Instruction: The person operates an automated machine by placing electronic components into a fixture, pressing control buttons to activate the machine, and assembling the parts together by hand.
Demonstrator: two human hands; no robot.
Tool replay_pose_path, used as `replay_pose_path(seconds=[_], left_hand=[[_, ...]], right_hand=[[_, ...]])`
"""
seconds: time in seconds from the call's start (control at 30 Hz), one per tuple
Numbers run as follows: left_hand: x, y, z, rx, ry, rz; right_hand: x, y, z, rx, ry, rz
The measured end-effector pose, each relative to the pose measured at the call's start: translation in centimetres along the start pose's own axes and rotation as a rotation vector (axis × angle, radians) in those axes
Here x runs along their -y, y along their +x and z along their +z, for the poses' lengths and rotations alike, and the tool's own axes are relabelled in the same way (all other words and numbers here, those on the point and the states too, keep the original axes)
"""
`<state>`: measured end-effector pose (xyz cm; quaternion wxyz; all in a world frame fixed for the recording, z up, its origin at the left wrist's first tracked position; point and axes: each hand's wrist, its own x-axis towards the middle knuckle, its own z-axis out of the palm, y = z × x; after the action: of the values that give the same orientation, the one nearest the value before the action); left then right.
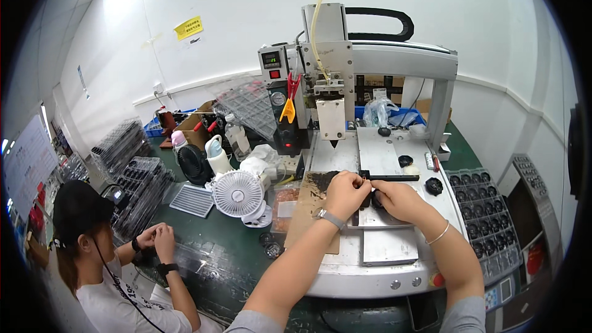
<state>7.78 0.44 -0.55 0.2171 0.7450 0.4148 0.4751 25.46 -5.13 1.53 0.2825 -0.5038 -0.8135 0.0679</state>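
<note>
Both of my hands meet over the metal bed (pixel 390 245) of a gantry dispensing machine. My left hand (pixel 345 198) has its fingers pinched together beside a black fixture with a bar (pixel 401 178); whatever they grip is mostly hidden. Just right of it, my right hand (pixel 402 201) is closed with its fingertips at a small black part (pixel 375 200), largely covered by the fingers. Behind my hands, the machine's nozzle head (pixel 332 118) points down, apart from them. A round black part (pixel 434 186) lies on the bed to the right of my right hand.
Trays of round black parts (pixel 484 216) stand at the right. A stained cardboard sheet (pixel 302 222) lies left of the bed, with a white fan (pixel 238 195) beyond it. Stacked plastic trays (pixel 142 188) and a co-worker in a black cap (pixel 83 209) are at the left.
</note>
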Motion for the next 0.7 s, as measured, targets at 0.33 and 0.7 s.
replay_pose_path(seconds=[0.33,0.7], left_hand=[[-2.0,0.0,-0.6,-0.388,-0.086,0.222],[-1.8,-0.4,-1.9,-0.544,-0.058,0.368]], right_hand=[[2.7,1.9,-2.6,0.235,0.063,0.157],[4.3,7.7,0.5,0.034,-0.435,0.184]])
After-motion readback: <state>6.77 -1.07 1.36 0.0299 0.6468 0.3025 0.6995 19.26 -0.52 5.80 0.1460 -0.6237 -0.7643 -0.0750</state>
